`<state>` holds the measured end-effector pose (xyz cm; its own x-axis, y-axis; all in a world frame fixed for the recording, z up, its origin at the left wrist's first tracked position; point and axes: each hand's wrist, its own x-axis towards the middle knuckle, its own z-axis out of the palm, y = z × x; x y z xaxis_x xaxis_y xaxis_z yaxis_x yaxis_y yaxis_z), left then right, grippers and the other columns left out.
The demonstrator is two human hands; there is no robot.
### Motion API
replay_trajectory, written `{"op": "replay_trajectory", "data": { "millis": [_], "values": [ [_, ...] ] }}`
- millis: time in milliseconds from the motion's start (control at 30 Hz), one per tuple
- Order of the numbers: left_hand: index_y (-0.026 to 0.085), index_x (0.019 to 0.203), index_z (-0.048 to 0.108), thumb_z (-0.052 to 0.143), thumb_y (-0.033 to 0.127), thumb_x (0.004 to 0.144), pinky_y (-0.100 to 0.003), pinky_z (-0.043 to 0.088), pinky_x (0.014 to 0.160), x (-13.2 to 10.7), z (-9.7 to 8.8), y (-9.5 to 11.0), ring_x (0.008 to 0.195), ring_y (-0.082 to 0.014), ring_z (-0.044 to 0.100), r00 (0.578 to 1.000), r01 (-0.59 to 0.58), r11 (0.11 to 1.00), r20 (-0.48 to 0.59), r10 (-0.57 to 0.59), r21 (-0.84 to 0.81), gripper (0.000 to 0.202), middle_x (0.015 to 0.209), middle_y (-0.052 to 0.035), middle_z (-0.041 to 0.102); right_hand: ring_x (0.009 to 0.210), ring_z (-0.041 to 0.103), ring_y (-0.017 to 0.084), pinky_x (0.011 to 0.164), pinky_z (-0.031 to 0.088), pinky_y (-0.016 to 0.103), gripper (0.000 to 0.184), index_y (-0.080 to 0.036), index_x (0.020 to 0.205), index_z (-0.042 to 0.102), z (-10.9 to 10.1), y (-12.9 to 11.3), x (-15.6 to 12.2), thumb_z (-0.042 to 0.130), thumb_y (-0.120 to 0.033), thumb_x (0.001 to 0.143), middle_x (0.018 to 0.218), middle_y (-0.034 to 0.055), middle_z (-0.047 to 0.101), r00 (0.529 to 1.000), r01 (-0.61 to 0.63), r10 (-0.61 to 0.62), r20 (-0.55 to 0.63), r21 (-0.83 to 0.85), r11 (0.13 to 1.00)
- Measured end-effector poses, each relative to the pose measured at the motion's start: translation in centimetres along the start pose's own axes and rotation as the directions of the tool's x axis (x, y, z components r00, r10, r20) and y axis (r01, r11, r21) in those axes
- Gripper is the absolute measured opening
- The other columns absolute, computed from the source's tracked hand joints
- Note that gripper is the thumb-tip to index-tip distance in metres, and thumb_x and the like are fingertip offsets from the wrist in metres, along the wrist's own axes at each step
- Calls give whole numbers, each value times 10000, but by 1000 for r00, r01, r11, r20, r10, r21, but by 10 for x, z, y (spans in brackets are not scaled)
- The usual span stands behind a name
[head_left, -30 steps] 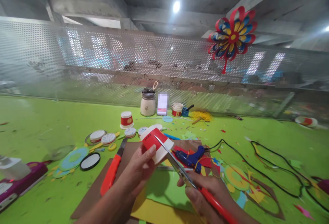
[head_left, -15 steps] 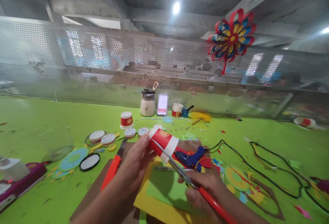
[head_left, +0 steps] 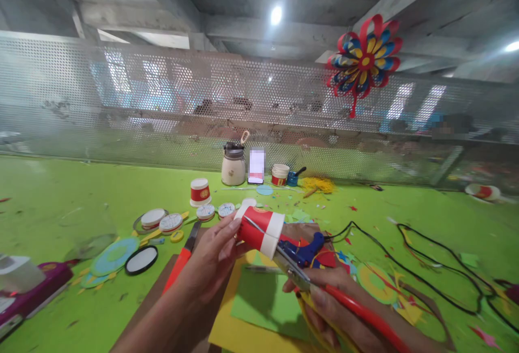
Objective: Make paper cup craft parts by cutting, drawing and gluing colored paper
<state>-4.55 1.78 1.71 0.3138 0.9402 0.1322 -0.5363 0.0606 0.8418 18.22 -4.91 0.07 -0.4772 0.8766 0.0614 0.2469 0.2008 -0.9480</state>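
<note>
My left hand [head_left: 223, 245] is closed around the bottom end of a red and white paper cup [head_left: 263, 230], which lies tipped on its side in the air. In my right hand [head_left: 320, 299] is a pair of scissors [head_left: 294, 269] with one red and one yellow handle. One blade shows against the red side of the cup, its tip near the bottom end. The rest of the blades meet the cup's rim, and I cannot tell how much is inside. Below the cup lie green paper [head_left: 259, 301] and yellow paper [head_left: 227, 318]. A blue glue gun [head_left: 304, 250] rests just behind the scissors.
A utility knife [head_left: 180, 264] with an orange handle lies left of my left hand. Another paper cup [head_left: 200, 193], a jar [head_left: 233, 166] and a phone [head_left: 256, 166] stand farther back. The black cord [head_left: 425, 269] loops across the right side. A mesh partition [head_left: 182, 110] borders the table.
The cup has turned closer to level in my left hand. The scissor handles have spread apart, bringing the yellow one into view, and my right hand has shifted slightly right.
</note>
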Motion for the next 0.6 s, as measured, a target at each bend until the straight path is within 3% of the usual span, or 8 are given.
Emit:
{"op": "replay_trajectory", "data": {
  "millis": [100,267,467,600],
  "values": [
    [183,1254,578,532,246,890,-419,467,916,0,-1,3,1159,-292,536,998,7,1000,60,-6,-2,372,1272,-121,597,455,436,90,436,378,209,636,-159,1111,603,-6,-12,-2,375,-693,852,573,-15,470,998,-46,45,46,27,999],
    [218,1284,541,542,172,871,-421,455,925,-2,-4,6,1130,-284,565,992,44,998,119,-38,-45,415,1276,-112,597,517,452,91,515,420,224,564,-154,1174,573,-19,-23,-8,374,-609,907,620,-20,455,998,-14,16,63,-39,999],
    [213,1306,518,540,137,862,-421,428,961,-2,-2,4,1112,-269,583,988,87,993,131,-77,-75,451,1261,-108,613,541,473,95,510,450,218,552,-159,1081,621,-33,-28,-3,380,-620,897,683,6,493,991,-22,43,124,-167,986],
    [199,1266,555,583,128,825,-403,432,955,0,-6,4,1115,-270,581,984,92,995,156,-84,-45,447,1238,-110,628,630,564,138,580,512,255,604,-135,1036,645,-41,-32,0,351,-643,890,745,60,582,983,13,29,183,-225,974]
  ]
}}
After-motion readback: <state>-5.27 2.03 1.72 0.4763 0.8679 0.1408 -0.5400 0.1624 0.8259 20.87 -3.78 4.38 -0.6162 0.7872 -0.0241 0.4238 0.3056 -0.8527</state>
